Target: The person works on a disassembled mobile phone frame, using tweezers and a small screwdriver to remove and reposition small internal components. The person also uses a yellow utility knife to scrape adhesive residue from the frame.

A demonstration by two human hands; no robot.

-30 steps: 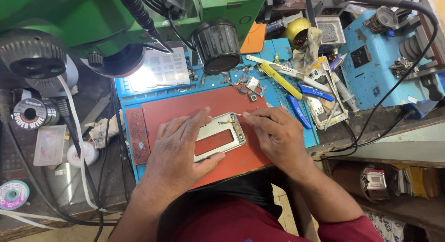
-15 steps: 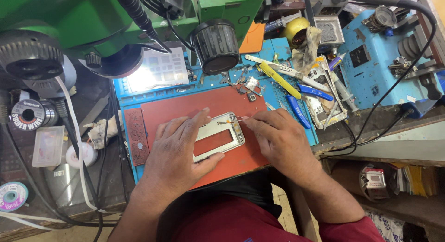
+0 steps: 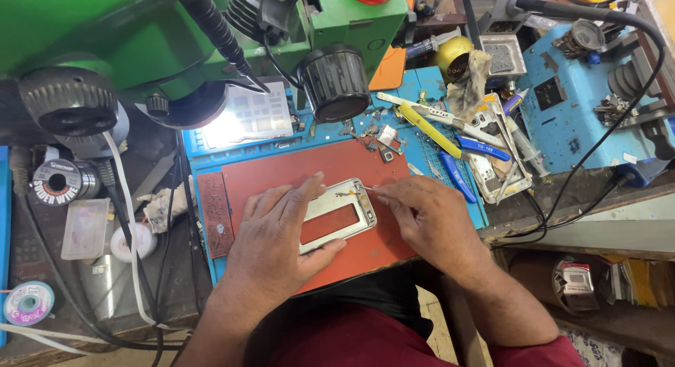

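A crowded bench [image 3: 576, 198] fills the view, dark and worn at its edges. A blue mat [image 3: 429, 152] covers its middle, with a red pad [image 3: 281, 174] on top. A green microscope [image 3: 91, 36] looms over the left, lighting a bright patch [image 3: 246, 117] below it.

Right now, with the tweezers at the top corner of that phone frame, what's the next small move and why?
Probably ease the tweezer tip slightly further into the top corner of the phone frame. The right hand has the tip right at a small part there, while the left hand presses the frame flat on the red mat.
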